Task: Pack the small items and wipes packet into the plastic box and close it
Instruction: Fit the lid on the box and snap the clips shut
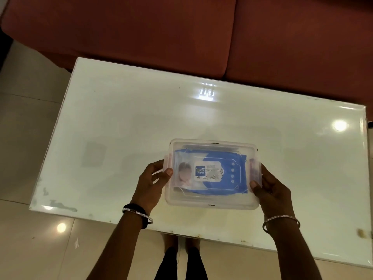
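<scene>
Clear plastic box [212,201] sits lidded on the near middle of the white table [125,126], the blue wipes packet [210,172] visible inside. Your left hand [150,184] and right hand [271,190] clasp its left and right ends, thumbs pressed on the lid [214,144].
</scene>
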Available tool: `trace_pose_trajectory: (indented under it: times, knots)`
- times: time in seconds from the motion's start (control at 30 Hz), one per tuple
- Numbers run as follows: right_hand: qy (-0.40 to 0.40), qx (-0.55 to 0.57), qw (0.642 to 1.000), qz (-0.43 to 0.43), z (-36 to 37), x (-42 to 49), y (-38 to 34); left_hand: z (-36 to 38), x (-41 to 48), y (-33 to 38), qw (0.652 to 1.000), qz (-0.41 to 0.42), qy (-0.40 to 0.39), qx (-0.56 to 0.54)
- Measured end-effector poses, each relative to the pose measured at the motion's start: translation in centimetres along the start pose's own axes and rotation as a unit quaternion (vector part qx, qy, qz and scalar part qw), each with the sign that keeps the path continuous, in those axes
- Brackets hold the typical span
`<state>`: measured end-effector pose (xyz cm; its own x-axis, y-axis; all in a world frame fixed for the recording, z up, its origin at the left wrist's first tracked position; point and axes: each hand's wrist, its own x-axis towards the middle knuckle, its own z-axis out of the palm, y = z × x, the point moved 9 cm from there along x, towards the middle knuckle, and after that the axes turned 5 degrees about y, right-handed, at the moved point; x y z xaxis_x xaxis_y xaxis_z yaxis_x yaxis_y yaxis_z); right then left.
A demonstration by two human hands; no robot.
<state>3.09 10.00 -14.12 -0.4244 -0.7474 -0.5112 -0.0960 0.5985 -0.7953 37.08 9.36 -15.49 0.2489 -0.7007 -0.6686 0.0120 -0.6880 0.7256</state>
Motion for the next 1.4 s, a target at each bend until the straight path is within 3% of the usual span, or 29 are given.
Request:
trace_pose_trajectory:
  times: [0.1,0.17,0.4,0.53,0.9,1.1,1.27,1.4]
  knots:
    - [-0.029,0.064,0.997,0.040,0.1,0.0,0.5,1.9,-0.1,-0.4,0.988,-0.046,-0.095,-0.117]
    - [-0.049,0.094,0.992,0.063,0.3,-0.1,0.6,2.2,0.0,-0.4,0.986,-0.044,-0.101,-0.122]
    - [-0.096,0.110,0.979,0.140,0.4,0.0,1.7,0.1,0.2,1.2,0.997,0.048,0.053,-0.007]
    - [-0.133,0.099,0.970,0.179,0.3,0.5,2.7,-0.4,-1.3,2.9,0.966,0.126,0.170,0.146]
    - [-0.173,0.108,0.949,0.242,1.0,1.1,3.0,1.3,-4.2,5.2,0.899,0.217,0.258,0.278]
    - [-0.124,0.082,0.966,0.211,0.6,1.3,1.9,1.3,-4.4,5.2,0.890,0.232,0.265,0.288]
    - [0.042,-0.079,0.989,0.119,-0.1,0.0,0.5,1.3,-4.4,5.2,0.894,0.236,0.259,0.279]
    - [0.142,-0.254,0.957,0.012,0.4,-1.5,-2.1,1.3,-4.4,5.2,0.895,0.243,0.256,0.274]
